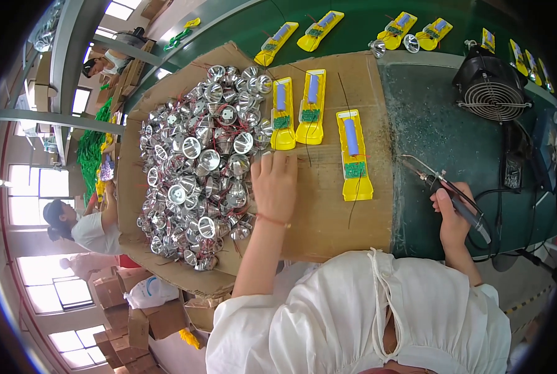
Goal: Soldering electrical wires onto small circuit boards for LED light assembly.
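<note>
My left hand (275, 187) is at the right edge of a heap of silvery cup-shaped reflectors (209, 159) with red wires. Its fingers are slightly apart and bent downward, the tips partly hidden, and I see nothing held in them. Just beyond it lie two yellow plastic casings (319, 133), each with a purple cylindrical battery and a green circuit board. A third yellow casing (357, 189), with thin dark wires at both ends, lies on the cardboard between my hands. My right hand (453, 215) is closed around a soldering iron (471, 218), its tip pointing up and left.
A cardboard sheet (316, 227) covers the middle of the green bench (415, 218). A black round-grilled fan (493, 93) stands at the far right. More yellow casings (395, 31) line a green surface at the back. Co-workers (91, 227) sit at the left.
</note>
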Demonstrator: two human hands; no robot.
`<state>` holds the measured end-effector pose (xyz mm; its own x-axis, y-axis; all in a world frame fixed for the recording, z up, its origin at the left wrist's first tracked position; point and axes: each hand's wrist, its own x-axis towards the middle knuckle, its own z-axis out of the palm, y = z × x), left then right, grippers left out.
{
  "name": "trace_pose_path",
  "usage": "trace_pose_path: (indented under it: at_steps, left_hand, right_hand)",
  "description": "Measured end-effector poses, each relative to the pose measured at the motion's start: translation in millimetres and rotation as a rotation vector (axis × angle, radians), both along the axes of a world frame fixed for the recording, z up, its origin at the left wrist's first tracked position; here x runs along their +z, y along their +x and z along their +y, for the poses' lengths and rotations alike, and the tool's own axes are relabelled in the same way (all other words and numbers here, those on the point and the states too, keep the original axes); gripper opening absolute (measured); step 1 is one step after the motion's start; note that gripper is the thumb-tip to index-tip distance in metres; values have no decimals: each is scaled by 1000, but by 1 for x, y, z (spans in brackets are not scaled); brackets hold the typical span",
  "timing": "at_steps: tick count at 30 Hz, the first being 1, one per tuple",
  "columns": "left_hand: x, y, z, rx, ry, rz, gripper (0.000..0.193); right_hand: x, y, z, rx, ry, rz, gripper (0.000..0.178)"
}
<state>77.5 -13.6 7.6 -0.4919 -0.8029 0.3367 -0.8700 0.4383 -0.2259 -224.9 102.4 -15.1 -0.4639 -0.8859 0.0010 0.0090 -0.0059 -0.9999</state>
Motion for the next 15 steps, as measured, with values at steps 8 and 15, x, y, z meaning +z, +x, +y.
trace_pose_path:
  at_steps: [8,15]
  left_hand:
    - [3,-16,-4,14,106,212,4]
    - [12,-55,57,275,719,1000,10]
  right_hand:
    - [10,6,10,21,-3,-11,17]
    - [17,18,4,251,-102,248,16]
